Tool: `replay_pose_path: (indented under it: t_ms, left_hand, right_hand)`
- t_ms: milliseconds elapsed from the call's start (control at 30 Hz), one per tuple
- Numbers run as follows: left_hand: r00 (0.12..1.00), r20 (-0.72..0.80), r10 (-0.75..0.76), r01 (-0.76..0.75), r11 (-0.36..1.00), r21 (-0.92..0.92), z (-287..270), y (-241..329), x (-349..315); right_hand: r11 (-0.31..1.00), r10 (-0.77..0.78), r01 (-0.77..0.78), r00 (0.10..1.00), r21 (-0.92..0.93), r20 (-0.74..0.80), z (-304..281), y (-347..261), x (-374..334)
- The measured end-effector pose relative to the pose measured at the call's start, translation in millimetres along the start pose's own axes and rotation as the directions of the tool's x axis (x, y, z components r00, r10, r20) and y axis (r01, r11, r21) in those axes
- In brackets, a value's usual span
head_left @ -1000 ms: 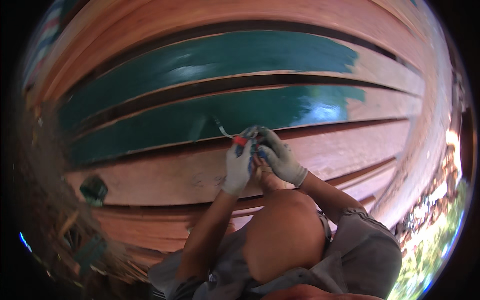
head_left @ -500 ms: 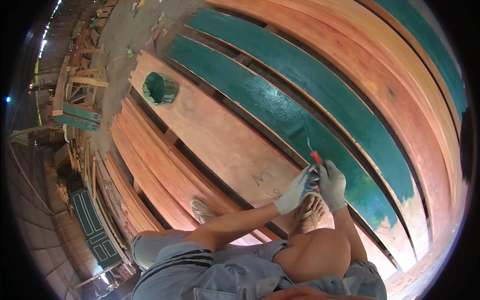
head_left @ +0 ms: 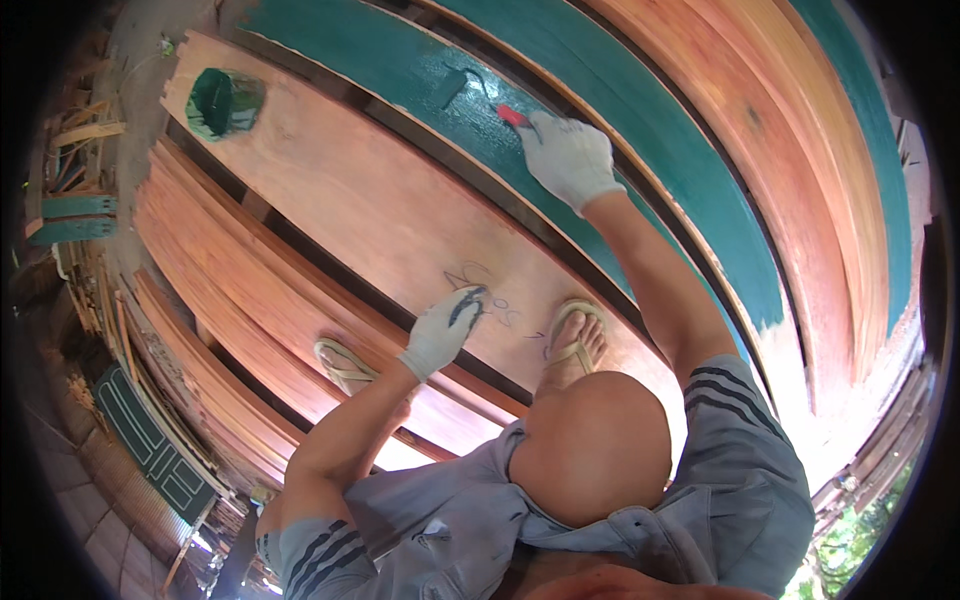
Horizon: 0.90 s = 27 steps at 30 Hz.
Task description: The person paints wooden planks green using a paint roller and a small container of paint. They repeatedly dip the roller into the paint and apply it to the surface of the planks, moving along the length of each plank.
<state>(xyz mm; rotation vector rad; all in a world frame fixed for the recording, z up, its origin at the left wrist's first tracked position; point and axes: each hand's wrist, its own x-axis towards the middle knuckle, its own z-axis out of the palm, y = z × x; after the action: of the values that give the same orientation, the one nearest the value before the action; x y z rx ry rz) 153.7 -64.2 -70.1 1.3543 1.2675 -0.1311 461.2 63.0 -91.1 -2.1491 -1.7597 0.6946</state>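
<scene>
My right hand (head_left: 570, 158), in a whitish glove, grips the red handle of a small paint roller (head_left: 512, 115). The roller's head rests on a long board (head_left: 390, 70) coated in wet, shiny green paint. My left hand (head_left: 440, 332), gloved too, is held low by the bare wooden board (head_left: 370, 210). Its fingers are curled together, with dark blue at the tips; whether that is paint or a small object is unclear. A cut-open container (head_left: 222, 104) with green paint inside stands at the far left end of the bare board.
Several more boards lie side by side with dark gaps between them, some bare, others green (head_left: 620, 110). My sandalled feet (head_left: 575, 340) are on the boards. A green panelled door (head_left: 155, 440) leans at the left, near scrap wood (head_left: 85, 135).
My hands were close together near my foot. The right has moved forward and left with the roller onto the green board; the left has drawn away to the left. The view has shifted.
</scene>
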Motion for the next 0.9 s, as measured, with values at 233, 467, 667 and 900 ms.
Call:
replay_pose_path:
  t_ms: [233,467,667,900]
  left_hand:
    - [0.982,-0.020,0.189,-0.180,0.957,0.227,-9,-1,-8]
    - [0.960,-0.129,0.249,-0.186,0.910,0.371,-54,-1,5]
    - [0.923,-0.107,0.369,-0.265,0.813,0.519,-113,-37,-50]
    - [0.928,-0.137,0.347,-0.197,0.769,0.608,-207,-108,-60]
  right_hand:
    - [0.992,0.068,-0.070,0.997,-0.103,-0.025,-34,63,-155]
    - [0.997,-0.002,0.008,0.997,0.075,-0.080,-27,10,-80]
    - [0.970,-0.240,0.243,0.966,0.019,-0.100,26,-113,132]
    - [0.966,-0.186,0.193,0.981,-0.171,0.060,6,-125,180]
